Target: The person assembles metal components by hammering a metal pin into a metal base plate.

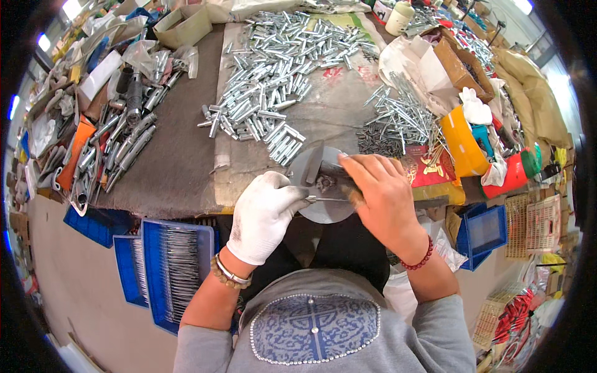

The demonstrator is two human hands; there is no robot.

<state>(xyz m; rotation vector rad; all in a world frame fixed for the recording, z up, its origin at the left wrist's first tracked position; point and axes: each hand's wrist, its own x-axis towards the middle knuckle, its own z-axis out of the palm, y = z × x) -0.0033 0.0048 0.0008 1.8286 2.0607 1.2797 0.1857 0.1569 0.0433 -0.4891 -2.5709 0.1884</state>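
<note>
My left hand (266, 214), in a white glove with grey smudges, is closed on a thin metal rod (331, 199). The rod lies across the near part of a round grey plate (331, 215) at the table's front edge. My bare right hand (384, 194) is curled round the dark handle of a hammer (312, 164), whose head stands over the plate. Its thumb is close to the rod's right end; whether it touches the rod, I cannot tell. A small rough metal block (324, 183) shows beneath the hammer. Beyond the plate lie many short shiny metal tubes (267, 81).
Thin metal pins (404, 118) and small dark pieces (379, 138) lie at right, by a yellow box (463, 142). Larger tube parts (134, 146) and an orange-handled tool (76, 152) crowd the left. Below the table, a blue crate (208, 261) holds rods; another blue crate (482, 233) stands right.
</note>
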